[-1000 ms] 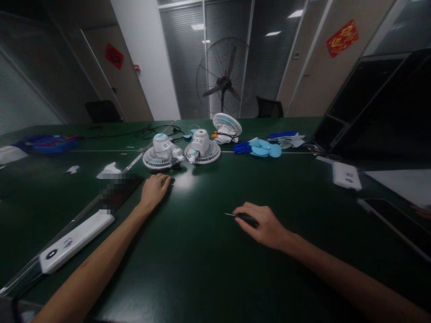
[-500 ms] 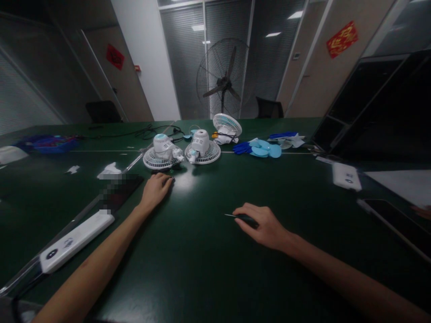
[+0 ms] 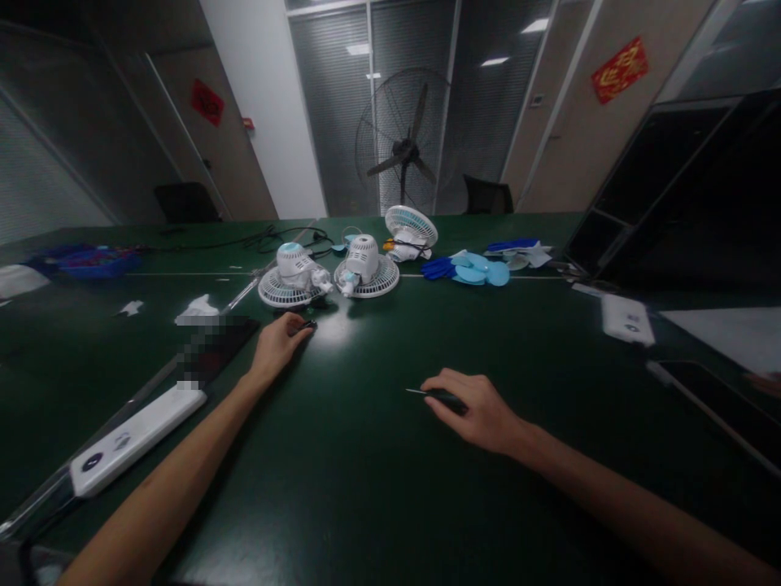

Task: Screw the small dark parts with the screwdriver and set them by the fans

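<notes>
My right hand (image 3: 476, 407) is closed around the dark handle of a screwdriver (image 3: 448, 399), whose thin metal shaft points left just above the green table. Further forward on the left, my left hand (image 3: 277, 342) pinches a small dark piece (image 3: 310, 324), too small to name, at the table surface. Just beyond it lies a white fan head (image 3: 294, 273), grille down with its motor housing up. A second fan head (image 3: 364, 268) sits beside it in the same pose. Behind them a third small fan (image 3: 412, 232) rests with its grille tilted upward.
Light-blue fan blades (image 3: 479, 268) and blue gloves (image 3: 436, 268) lie right of the fans. A white power bank-like device (image 3: 134, 439) is along my left forearm; another white device (image 3: 627, 319) and a phone (image 3: 720, 407) lie right. A blue tray (image 3: 101, 262) stands far left.
My left hand has drawn back slightly to the left, and the small dark piece at its fingertips shows more. My right hand with the screwdriver stays nearly still.
</notes>
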Tool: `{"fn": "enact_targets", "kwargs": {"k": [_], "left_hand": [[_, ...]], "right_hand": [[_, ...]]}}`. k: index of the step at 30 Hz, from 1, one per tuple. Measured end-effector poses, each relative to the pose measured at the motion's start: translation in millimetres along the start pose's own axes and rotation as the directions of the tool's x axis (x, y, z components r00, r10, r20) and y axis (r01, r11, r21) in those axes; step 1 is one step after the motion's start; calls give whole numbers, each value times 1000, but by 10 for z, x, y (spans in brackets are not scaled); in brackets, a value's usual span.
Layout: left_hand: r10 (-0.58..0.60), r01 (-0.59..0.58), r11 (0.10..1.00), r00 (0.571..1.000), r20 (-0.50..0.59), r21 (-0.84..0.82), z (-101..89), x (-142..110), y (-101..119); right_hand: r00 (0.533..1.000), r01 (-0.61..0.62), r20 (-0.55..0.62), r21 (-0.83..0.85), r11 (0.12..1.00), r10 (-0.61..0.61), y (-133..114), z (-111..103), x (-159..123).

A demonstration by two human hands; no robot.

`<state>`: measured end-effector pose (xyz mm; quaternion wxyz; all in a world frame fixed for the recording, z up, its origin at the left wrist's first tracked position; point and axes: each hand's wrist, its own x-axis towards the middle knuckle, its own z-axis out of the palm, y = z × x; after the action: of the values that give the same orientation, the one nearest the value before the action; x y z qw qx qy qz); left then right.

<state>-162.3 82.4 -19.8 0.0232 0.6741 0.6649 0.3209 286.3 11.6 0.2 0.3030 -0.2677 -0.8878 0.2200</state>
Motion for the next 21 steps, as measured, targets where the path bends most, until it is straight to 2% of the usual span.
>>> {"fn": "enact_targets", "kwargs": {"k": [6, 9, 16, 21], "left_hand": [[29, -26, 999, 998, -58, 43, -16, -17, -9], [39, -41, 999, 995, -87, -22, -54, -27, 43], [-27, -7, 978, 987, -158, -206, -99, -33, 152], [-160, 115, 927, 982, -102, -356, -53, -8, 135]], "right_hand": [[1000, 0, 6, 0, 1000, 0, -7, -2, 6], [1000, 5, 2, 1, 1000, -5, -4, -2, 6], [1000, 11, 11, 1, 1000, -11, -10, -4, 5], [1000, 2, 18, 7, 1000, -2, -7, -8, 5]]}}
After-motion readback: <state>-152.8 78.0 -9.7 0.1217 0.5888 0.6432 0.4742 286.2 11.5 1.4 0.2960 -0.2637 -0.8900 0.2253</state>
